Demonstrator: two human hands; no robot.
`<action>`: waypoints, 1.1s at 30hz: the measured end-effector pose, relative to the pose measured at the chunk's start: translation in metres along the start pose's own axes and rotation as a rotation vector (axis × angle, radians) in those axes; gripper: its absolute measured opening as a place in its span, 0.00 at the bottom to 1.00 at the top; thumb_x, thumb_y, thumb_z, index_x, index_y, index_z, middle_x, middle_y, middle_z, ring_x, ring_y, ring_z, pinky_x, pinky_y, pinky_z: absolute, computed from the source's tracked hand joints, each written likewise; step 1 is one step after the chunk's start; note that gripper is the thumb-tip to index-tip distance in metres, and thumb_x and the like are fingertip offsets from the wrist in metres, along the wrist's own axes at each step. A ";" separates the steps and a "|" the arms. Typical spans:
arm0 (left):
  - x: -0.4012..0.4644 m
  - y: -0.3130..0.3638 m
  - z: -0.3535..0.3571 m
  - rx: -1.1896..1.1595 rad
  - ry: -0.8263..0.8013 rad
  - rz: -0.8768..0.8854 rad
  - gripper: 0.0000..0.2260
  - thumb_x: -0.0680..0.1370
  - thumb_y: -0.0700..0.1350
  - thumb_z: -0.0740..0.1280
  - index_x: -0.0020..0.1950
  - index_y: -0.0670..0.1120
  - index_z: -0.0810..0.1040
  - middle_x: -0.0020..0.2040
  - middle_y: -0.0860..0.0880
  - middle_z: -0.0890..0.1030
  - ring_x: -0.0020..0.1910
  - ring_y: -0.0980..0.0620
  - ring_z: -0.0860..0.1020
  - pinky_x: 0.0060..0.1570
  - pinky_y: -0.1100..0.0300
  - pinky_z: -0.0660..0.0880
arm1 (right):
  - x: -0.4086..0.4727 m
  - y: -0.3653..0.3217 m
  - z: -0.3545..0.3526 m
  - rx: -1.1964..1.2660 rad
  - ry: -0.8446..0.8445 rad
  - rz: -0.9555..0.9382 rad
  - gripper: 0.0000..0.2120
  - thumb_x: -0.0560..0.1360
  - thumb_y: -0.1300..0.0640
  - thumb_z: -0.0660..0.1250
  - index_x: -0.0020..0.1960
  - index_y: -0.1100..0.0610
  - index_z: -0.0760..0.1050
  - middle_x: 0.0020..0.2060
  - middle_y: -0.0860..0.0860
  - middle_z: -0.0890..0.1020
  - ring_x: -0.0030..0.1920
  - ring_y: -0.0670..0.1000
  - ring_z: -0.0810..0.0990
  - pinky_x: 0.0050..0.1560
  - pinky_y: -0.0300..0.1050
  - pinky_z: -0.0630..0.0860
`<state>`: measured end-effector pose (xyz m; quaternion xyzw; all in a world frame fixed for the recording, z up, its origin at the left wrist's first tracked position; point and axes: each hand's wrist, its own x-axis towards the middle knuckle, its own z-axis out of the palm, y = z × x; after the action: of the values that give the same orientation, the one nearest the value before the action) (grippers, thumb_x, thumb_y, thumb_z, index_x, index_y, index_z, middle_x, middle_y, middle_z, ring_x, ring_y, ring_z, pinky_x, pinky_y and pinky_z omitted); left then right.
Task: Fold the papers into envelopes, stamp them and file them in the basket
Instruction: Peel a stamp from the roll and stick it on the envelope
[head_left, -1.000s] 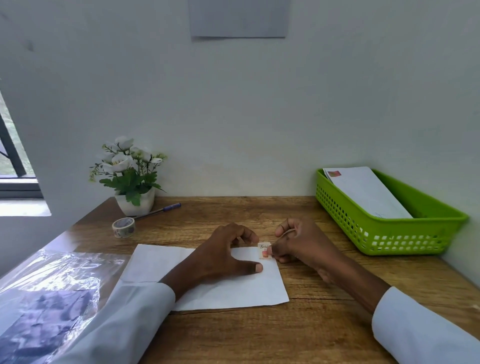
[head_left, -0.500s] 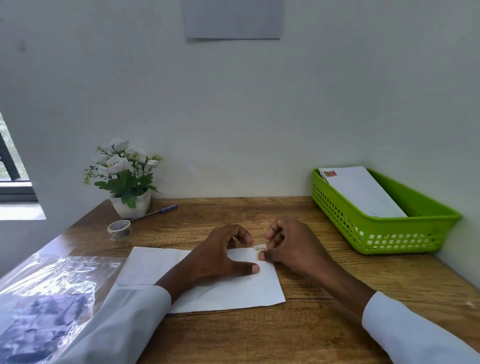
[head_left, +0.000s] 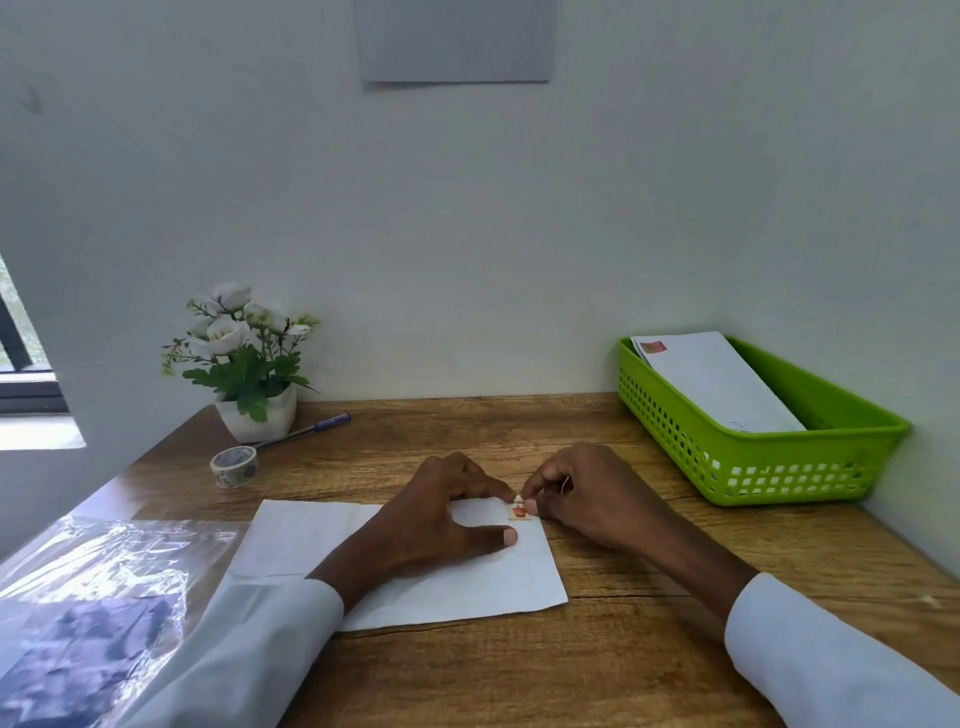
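Both hands work a stamp onto an envelope on the desk.

Head view: the left hand rests on the envelope, thumb spread, forefinger touching the stamp at its top right corner; the right hand pinches the stamp. The green basket at the far right holds another envelope.

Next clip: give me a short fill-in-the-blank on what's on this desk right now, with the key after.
1. The stamp sits at the far right ____ of the white envelope on the desk.
2. The green basket already holds a stamped ____.
3. The pen lies beside the ____ pot.
4. The roll of ____ lies near the pen.

Missing words: corner; envelope; flower; tape
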<state>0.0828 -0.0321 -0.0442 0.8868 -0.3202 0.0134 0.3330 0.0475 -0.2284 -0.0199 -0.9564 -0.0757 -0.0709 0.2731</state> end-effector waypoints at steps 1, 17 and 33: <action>0.000 0.001 0.001 0.020 -0.004 -0.007 0.17 0.71 0.57 0.74 0.59 0.59 0.80 0.57 0.56 0.74 0.58 0.60 0.70 0.55 0.68 0.70 | 0.000 0.001 0.000 -0.009 -0.009 -0.005 0.10 0.75 0.57 0.71 0.55 0.50 0.84 0.53 0.46 0.85 0.47 0.43 0.79 0.35 0.28 0.65; 0.002 -0.001 0.000 0.057 0.082 -0.026 0.12 0.74 0.48 0.73 0.57 0.51 0.83 0.54 0.56 0.78 0.51 0.61 0.76 0.46 0.76 0.69 | -0.003 0.003 -0.010 0.014 -0.224 -0.129 0.19 0.74 0.66 0.65 0.54 0.45 0.84 0.40 0.39 0.74 0.47 0.45 0.75 0.41 0.33 0.68; 0.002 -0.003 0.005 0.123 0.042 -0.032 0.21 0.70 0.60 0.73 0.61 0.57 0.79 0.58 0.56 0.75 0.60 0.56 0.69 0.59 0.58 0.71 | -0.003 0.005 -0.001 -0.162 -0.201 -0.125 0.21 0.79 0.60 0.58 0.67 0.43 0.74 0.46 0.47 0.70 0.48 0.48 0.72 0.37 0.35 0.65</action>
<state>0.0854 -0.0340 -0.0493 0.9100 -0.2977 0.0463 0.2847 0.0459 -0.2335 -0.0222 -0.9710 -0.1561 0.0023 0.1809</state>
